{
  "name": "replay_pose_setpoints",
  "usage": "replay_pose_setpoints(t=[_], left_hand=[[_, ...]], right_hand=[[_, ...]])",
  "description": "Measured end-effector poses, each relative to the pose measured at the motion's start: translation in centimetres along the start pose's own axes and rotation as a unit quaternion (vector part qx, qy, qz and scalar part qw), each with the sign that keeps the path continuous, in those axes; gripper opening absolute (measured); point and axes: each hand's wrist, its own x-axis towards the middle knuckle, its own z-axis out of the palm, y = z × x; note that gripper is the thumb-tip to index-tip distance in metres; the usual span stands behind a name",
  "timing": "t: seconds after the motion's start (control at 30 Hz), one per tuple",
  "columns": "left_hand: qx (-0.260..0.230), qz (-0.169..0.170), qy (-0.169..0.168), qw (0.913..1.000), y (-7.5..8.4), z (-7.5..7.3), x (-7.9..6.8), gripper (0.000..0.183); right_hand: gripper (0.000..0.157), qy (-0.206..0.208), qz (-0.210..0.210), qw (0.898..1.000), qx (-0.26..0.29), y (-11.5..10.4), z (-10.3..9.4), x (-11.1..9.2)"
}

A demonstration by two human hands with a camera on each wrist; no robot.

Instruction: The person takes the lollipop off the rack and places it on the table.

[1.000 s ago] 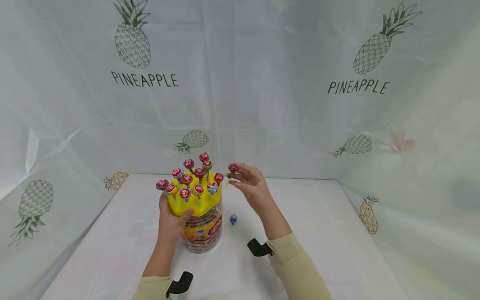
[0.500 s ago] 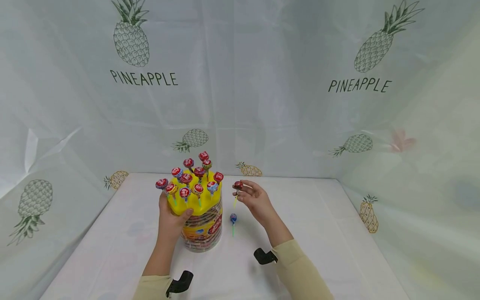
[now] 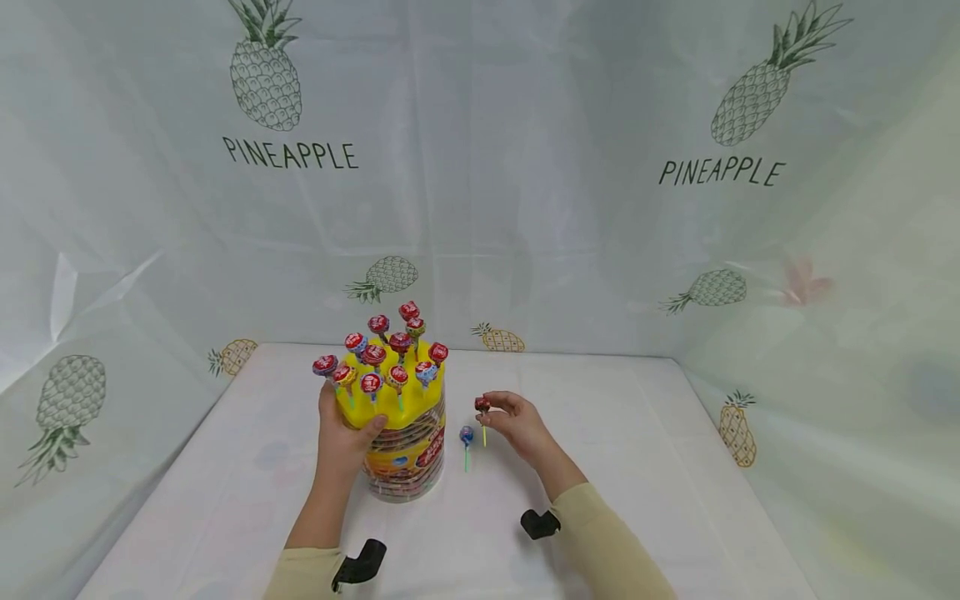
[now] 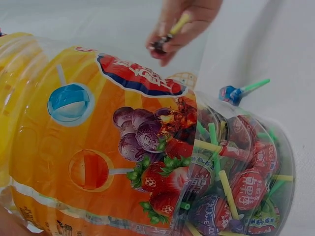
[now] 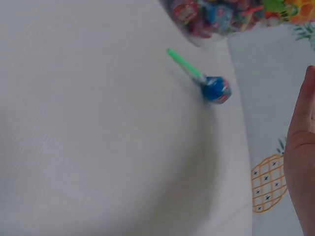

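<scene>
My left hand (image 3: 347,437) grips the yellow lid (image 3: 405,414) of a clear plastic jar (image 3: 405,479), thumb over the lid's near edge. Several wrapped lollipops stand upright in the lid, among them a red one (image 3: 371,383). More lollipops (image 4: 246,189) fill the jar behind its orange fruit label (image 4: 103,142). Right of the jar, my right hand (image 3: 519,425) pinches a dark red lollipop (image 3: 482,405) by its head, yellow stick pointing down. In the right wrist view only part of that hand shows at the right edge, its lollipop hidden. A blue lollipop (image 3: 467,436) with a green stick lies between jar and hand.
A white cloth (image 3: 637,500) covers the table. Behind it hangs a pale curtain (image 3: 510,167) printed with pineapples, reaching round both sides. Black wrist cameras sit at the left (image 3: 362,564) and right (image 3: 540,524) sleeves.
My right hand has brought the red lollipop down and slightly right, from beside the lid to near the blue lollipop. The left hand and jar have stayed in place.
</scene>
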Motion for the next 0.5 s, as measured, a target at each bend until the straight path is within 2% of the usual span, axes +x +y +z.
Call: replay_pose_setpoints(t=[0.2, 0.5], left_hand=[[0.004, -0.004, 0.000, 1.0000, -0.1, 0.0, 0.0, 0.082], [0.001, -0.003, 0.001, 1.0000, -0.3, 0.0, 0.0, 0.082]], right_hand=[[0.051, 0.006, 0.012, 0.998, -0.060, 1.9, -1.1, 0.2], [0.047, -0.005, 0.030, 0.996, -0.086, 3.6, -2.2, 0.1]])
